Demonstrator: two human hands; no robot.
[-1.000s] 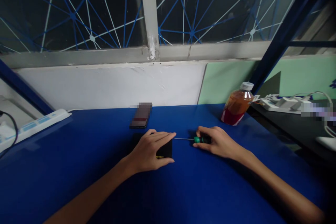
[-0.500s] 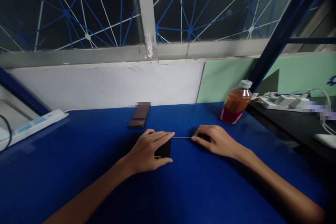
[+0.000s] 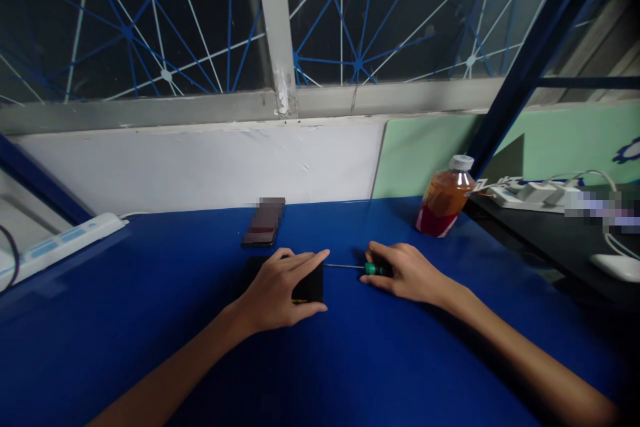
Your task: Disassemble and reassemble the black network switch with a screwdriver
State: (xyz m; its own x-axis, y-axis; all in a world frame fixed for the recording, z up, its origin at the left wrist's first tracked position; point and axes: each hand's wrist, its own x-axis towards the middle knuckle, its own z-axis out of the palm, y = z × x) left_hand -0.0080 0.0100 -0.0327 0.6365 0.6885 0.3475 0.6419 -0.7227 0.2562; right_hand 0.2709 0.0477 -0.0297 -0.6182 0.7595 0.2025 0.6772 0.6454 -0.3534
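Pinching the green collar and dark handle of the screwdriver (image 3: 372, 269): right hand (image 3: 411, 273), thumb on the near side, curled fingers on the far side. Shaft runs left, roughly flat above the table, tip at the right edge of the black box (image 3: 314, 285), close to its far corner. Can't tell if the tip is in or only touching.

Left hand (image 3: 276, 288) lies over that box, palm down, fingers extended, thumb spread wide toward the near edge. Hand hides most of the box; a bit of yellow shows by the thumb. Box is on the blue table (image 3: 350, 367), just left of the screwdriver.

Further out: dark phone (image 3: 263, 225) lies flat beyond the left hand, well apart from the box. Bottle (image 3: 443, 207) with white cap and orange-brown contents stands at back right, beyond the right hand. White power strip (image 3: 70, 243) at far left. Black table (image 3: 550, 233) on the right carries a second strip (image 3: 515, 200) with plugs in it, plus a white rounded object (image 3: 617, 267). Behind: white wall (image 3: 200, 167), green panel (image 3: 407, 157), window (image 3: 200, 20) above with blue and white lines.
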